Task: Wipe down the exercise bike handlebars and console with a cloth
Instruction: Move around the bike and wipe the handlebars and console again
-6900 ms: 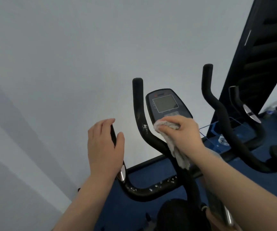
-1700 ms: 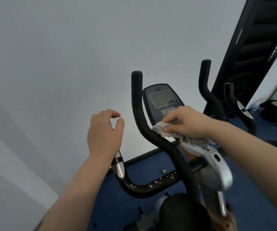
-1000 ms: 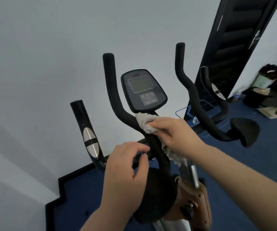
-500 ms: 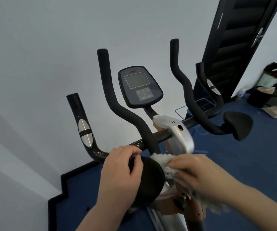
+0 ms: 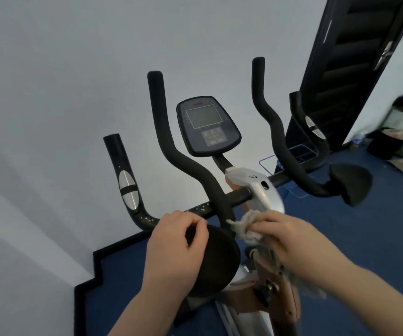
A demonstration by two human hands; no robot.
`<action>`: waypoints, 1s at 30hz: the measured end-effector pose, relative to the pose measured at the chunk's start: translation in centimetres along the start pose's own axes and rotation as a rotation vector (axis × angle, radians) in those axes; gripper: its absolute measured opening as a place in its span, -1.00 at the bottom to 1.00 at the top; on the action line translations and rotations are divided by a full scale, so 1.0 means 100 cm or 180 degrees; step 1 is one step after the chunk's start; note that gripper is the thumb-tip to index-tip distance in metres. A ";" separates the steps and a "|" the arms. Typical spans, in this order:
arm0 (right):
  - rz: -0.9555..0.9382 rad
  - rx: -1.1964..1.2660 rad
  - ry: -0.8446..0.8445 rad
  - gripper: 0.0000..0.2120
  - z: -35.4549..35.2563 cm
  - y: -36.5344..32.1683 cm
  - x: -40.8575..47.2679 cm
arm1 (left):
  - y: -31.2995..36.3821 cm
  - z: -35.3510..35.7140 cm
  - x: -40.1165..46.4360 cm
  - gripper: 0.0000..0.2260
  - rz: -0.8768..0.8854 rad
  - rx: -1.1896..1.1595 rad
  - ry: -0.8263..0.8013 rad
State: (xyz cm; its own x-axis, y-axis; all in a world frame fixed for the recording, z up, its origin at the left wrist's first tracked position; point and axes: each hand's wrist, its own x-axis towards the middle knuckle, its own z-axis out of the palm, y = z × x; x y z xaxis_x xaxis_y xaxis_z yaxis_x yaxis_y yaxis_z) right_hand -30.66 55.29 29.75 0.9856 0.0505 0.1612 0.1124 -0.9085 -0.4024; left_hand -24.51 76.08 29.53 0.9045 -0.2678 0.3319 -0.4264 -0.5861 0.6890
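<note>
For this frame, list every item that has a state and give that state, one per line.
cloth: bunched, gripped by right hand, beside the black elbow pad
right hand: closed on cloth
left hand: curled over the black elbow pad
console: screen blank, untouched
left handlebar: upright, no hand on it
crossbar: white specks on it
door: cannot tell

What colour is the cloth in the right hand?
The cloth is off-white to pale grey, seen in the head view, bunched in the right hand.

The right hand (image 5: 290,235) is motion-blurred, hiding part of the crumpled pale grey cloth (image 5: 245,227). Dark blurred clutter (image 5: 400,132) sits unidentifiable at the right edge.
</note>
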 end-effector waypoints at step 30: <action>-0.0177 0.0658 0.0882 -0.72 -0.015 -0.038 0.130 | -0.003 -0.005 0.005 -0.84 0.0267 -0.0006 0.0184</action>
State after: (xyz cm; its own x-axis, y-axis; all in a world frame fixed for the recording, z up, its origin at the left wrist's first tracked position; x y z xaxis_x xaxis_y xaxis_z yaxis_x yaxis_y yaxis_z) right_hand -18.44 58.83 34.73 0.9088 -0.0427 0.4150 0.2160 -0.8029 -0.5556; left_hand -23.92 76.52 29.84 0.8636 -0.2712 0.4251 -0.5006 -0.5620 0.6585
